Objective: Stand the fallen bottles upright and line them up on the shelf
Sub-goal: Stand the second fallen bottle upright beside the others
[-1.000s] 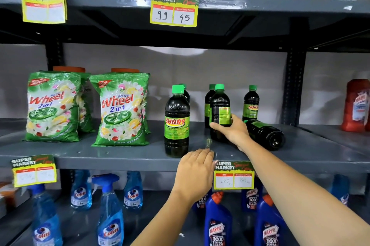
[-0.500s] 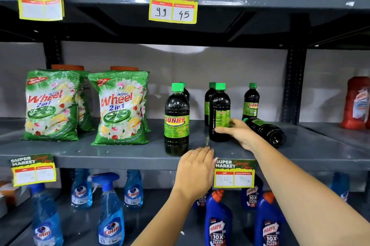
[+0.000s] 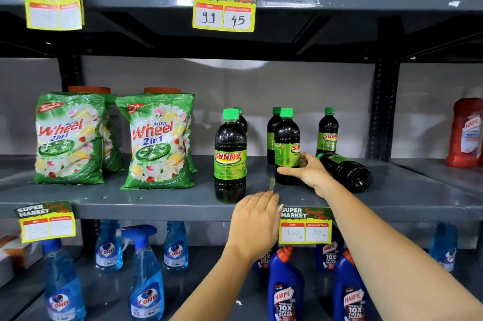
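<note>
while the middle shelf [image 3: 156,197] carries several sunny bottles already upright, the task is only partly done by my judgement. largest first: detergent bags [image 3: 156,140] stand at the left, untouched. front bottle [image 3: 230,156] stands upright near the shelf edge. second bottle [image 3: 286,147] is upright, my right hand [image 3: 308,173] clasped around its lower body, label turned sideways. fallen bottle [image 3: 345,170] lies on its side just behind that hand, base toward me. my left hand [image 3: 257,221] rests flat on the shelf lip, fingers slack, holding nothing. remaining: raise the fallen one, square the row.
</note>
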`<state>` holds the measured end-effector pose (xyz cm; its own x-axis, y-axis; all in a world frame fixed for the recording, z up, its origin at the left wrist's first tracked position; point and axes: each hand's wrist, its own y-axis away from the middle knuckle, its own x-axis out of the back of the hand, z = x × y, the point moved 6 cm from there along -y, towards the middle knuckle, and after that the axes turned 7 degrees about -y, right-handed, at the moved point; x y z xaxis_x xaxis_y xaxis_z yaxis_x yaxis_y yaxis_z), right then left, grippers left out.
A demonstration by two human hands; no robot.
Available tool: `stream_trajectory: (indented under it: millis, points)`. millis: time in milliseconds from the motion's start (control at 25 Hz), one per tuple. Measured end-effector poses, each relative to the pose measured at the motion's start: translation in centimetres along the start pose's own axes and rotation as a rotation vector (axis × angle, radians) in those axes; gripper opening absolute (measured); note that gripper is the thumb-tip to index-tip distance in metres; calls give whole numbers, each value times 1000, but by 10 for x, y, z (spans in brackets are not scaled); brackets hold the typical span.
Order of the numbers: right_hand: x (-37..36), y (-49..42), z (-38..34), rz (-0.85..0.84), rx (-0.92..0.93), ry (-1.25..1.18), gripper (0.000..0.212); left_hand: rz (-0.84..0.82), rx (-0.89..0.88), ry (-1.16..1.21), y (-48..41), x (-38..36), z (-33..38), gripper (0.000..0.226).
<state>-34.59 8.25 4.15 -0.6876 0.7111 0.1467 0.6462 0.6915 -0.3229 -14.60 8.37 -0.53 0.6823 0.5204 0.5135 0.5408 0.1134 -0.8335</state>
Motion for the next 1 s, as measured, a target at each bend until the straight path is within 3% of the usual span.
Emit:
stream_trajectory:
  millis: [160, 400, 600, 800, 1000]
  points:
    - [-2, -1, -1, -79, 3, -74, 69, 17, -8, -5, 1, -1, -1, 41]
    - [-3, 2, -3, 17, 22, 163, 87, 6, -18, 4, 0, -5, -1, 41]
    - [0, 0, -7, -148, -76, 133, 84, -49, -23, -30, 2, -2, -2, 54]
    - [1, 19, -21, -189, -59, 190, 76, -47, 11, -64, -1, 4, 0, 44]
    - [1, 47, -31, -291, -38, 198, 76, 6, -4, -47, -1, 2, 0, 57]
